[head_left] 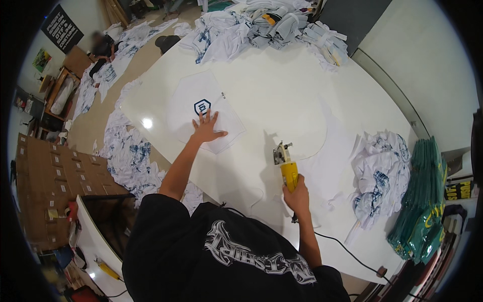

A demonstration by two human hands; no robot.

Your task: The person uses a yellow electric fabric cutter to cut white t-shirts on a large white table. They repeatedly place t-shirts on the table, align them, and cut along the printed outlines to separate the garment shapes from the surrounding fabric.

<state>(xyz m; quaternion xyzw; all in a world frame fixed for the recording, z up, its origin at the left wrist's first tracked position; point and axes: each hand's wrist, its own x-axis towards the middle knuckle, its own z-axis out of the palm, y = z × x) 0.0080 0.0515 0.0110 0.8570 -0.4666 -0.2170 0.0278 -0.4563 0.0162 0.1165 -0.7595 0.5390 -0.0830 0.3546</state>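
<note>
My left hand [205, 130] lies flat with spread fingers on a cut piece of white fabric [183, 108] that bears a dark blue emblem. In my right hand [298, 197] is a yellow handheld electric fabric cutter [289, 173]. Its metal cutting head points away from me, over the white table [282, 90] and to the right of the fabric piece. A black power cord [344, 245] runs from the cutter's rear toward the lower right. Pale fabric scraps [322, 166] lie to the right of the cutter.
Fabric bundles [274, 27] cover the table's far edge. At the right sit a crumpled white-and-blue pile [378, 178] and green plastic-wrapped packs [420, 201]. Fabric heaps [128, 156] lie beyond the left edge, near cardboard boxes [60, 186]. Another person [103, 48] is at the far left.
</note>
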